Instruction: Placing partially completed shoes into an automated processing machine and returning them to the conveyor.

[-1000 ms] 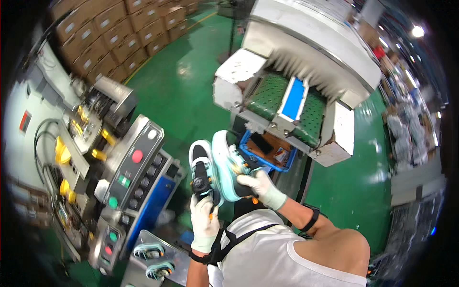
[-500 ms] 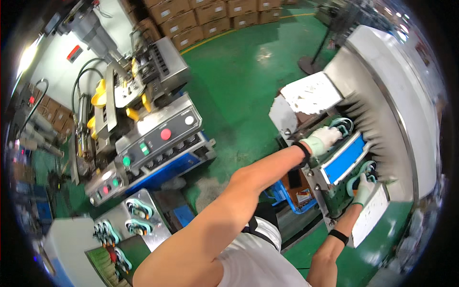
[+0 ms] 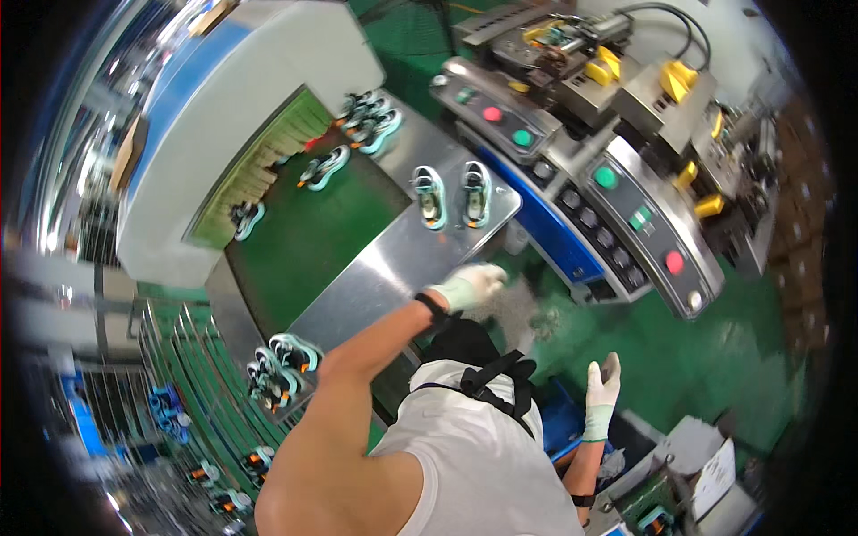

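Note:
My left hand [image 3: 474, 286], in a pale glove, hovers beside the near edge of the metal table [image 3: 371, 272]. Its fingers are loosely bent and apart, and nothing shows in them. My right hand [image 3: 603, 393], gloved too, is raised at lower right with its fingers stretched and the thumb apart; it holds nothing. Two mint-and-black sneakers stand on the table's far end, a left one [image 3: 430, 198] and a right one [image 3: 476, 195]. On the green conveyor belt [image 3: 313, 241] lie a sneaker [image 3: 323, 168] and another [image 3: 247, 220] by the bristle curtain.
More sneakers [image 3: 368, 122] cluster at the belt's far side, with others [image 3: 290, 357] at the near-left table corner. A press machine with a button panel [image 3: 639, 219] stands at right. A wire rack [image 3: 183, 357] is at left. Another sneaker [image 3: 657, 518] sits in the lower-right machine.
My view has swung left, from the brush-lined machine to the table and belt. Both hands have let go of the sneakers they were touching there and are now empty.

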`<state>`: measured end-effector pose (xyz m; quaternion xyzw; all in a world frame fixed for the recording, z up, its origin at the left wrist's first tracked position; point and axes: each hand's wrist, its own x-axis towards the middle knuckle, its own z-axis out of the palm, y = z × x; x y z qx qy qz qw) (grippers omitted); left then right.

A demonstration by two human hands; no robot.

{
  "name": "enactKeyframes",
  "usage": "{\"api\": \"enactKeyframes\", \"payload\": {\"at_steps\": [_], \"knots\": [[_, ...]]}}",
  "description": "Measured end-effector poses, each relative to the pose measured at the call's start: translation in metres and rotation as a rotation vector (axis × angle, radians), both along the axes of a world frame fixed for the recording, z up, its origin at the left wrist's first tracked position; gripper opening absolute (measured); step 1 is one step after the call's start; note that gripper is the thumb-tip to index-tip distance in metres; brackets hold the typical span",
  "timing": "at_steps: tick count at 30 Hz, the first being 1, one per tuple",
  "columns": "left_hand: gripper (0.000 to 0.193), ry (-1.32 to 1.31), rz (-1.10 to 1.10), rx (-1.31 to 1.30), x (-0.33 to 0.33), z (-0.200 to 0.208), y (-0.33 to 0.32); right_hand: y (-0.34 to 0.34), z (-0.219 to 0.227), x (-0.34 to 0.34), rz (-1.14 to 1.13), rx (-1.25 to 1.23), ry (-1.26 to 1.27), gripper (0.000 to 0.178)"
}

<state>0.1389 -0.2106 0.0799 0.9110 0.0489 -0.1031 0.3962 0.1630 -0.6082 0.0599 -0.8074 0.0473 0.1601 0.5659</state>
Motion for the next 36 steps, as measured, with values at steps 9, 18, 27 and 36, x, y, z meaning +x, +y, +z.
{"api": "enactKeyframes", "payload": {"at_steps": [9, 18, 27, 36], "knots": [[0.029, -0.036, 1.570, 0.219, -0.350, -0.126, 0.318, 0.166, -0.065, 0.056, 0.329, -0.296, 0.181, 0.069], [0.061, -0.067, 1.561, 0.392, -0.349, -0.178, 0.481, 0.223, -0.030, 0.022, 0.439, -0.888, 0.347, 0.063], [0.064, -0.117, 1.594, 0.767, -0.406, -0.190, 0.704, 0.240, 0.002, 0.036, 0.436, -0.975, 0.245, 0.040], [0.026, -0.282, 1.403, 0.469, -0.353, -0.126, 0.559, 0.369, -0.027, 0.041, 0.585, -0.361, 0.256, 0.068]]}}
